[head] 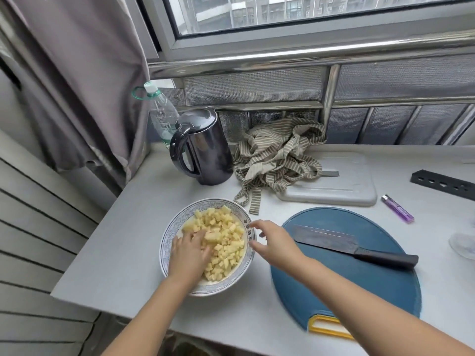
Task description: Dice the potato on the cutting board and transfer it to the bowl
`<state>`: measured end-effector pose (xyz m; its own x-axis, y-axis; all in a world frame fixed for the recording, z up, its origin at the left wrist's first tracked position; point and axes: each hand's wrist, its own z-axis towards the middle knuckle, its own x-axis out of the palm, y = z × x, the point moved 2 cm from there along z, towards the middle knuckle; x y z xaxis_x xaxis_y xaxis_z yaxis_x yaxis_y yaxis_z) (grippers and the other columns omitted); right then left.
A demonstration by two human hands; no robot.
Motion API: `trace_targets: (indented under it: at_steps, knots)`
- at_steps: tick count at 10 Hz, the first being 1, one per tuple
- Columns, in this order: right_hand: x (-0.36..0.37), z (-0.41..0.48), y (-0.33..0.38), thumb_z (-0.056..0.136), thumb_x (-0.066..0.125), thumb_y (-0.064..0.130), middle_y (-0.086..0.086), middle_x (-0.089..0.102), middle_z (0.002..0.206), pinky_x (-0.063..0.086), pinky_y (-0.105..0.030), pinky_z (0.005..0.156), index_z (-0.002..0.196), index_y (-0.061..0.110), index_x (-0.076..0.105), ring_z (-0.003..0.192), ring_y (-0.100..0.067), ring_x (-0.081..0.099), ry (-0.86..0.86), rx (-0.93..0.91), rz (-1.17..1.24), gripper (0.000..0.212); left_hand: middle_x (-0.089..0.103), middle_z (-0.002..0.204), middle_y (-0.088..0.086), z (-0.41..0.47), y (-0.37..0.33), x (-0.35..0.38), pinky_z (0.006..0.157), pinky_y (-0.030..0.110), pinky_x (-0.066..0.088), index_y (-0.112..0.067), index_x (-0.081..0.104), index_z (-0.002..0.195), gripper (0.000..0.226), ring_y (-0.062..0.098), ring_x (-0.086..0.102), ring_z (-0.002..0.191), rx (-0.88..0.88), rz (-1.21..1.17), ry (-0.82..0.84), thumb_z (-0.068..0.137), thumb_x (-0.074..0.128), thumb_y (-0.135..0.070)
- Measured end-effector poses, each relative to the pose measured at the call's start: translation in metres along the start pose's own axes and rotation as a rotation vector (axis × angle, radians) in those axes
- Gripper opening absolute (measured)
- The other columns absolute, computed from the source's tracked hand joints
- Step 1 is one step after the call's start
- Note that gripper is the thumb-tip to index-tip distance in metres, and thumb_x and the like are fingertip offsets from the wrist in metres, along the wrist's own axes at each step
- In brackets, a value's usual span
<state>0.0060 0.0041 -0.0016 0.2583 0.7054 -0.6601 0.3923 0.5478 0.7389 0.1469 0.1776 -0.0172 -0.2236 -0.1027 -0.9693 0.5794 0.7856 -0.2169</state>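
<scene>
Diced potato (226, 242) lies in the bowl (176, 224), left of the cutting board (359, 286). Left hand (189, 253) rests flat on the dice, grip wide. Right hand (275, 242) at the bowl's right rim, grip wide, empty. Knife (354, 248) lies across the board, blade pointing left.

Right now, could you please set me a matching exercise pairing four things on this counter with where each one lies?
Things:
1 cleaver
2 diced potato
3 purple lighter
4 striped apron

Places:
A in the bowl
B partly over the white cutting board
C on the blue cutting board
D directly on the countertop

Pairs: 1-C; 2-A; 3-D; 4-B.
</scene>
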Motion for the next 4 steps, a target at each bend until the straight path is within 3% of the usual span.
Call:
trace_targets:
  at_steps: [2, 3, 4]
  knots:
    - [0.005, 0.002, -0.001, 0.093, 0.059, 0.027, 0.005, 0.061, 0.127, 0.042, -0.025, 0.089, 0.128, 0.022, 0.058, 0.106, -0.012, 0.059, -0.034, 0.044, -0.016, 0.035, 0.045, 0.139, 0.007, 0.006, 0.006, -0.016, 0.109, 0.034, 0.028, -0.019, 0.054, 0.134, 0.045, 0.027, 0.041, 0.129, -0.039, -0.055, -0.005, 0.093, 0.058, -0.038]
    - [0.003, 0.001, -0.001, 0.093, 0.059, 0.027, 0.008, 0.064, 0.123, 0.040, -0.023, 0.081, 0.122, 0.023, 0.063, 0.103, -0.011, 0.059, 0.009, 0.056, -0.018, 0.030, 0.048, 0.131, 0.007, 0.015, -0.001, -0.022, 0.105, 0.033, 0.033, -0.016, 0.056, 0.129, 0.041, 0.026, 0.044, 0.123, 0.032, -0.157, -0.038, 0.090, 0.064, -0.026]
    - [-0.005, -0.002, 0.002, 0.093, 0.059, 0.029, 0.011, 0.064, 0.121, 0.035, -0.020, 0.075, 0.118, 0.024, 0.066, 0.101, -0.010, 0.059, 0.061, 0.055, -0.036, 0.027, 0.052, 0.126, 0.005, 0.019, -0.007, -0.022, 0.098, 0.032, 0.038, -0.018, 0.056, 0.128, 0.037, 0.024, 0.047, 0.121, 0.114, -0.049, 0.089, 0.093, 0.059, -0.029]
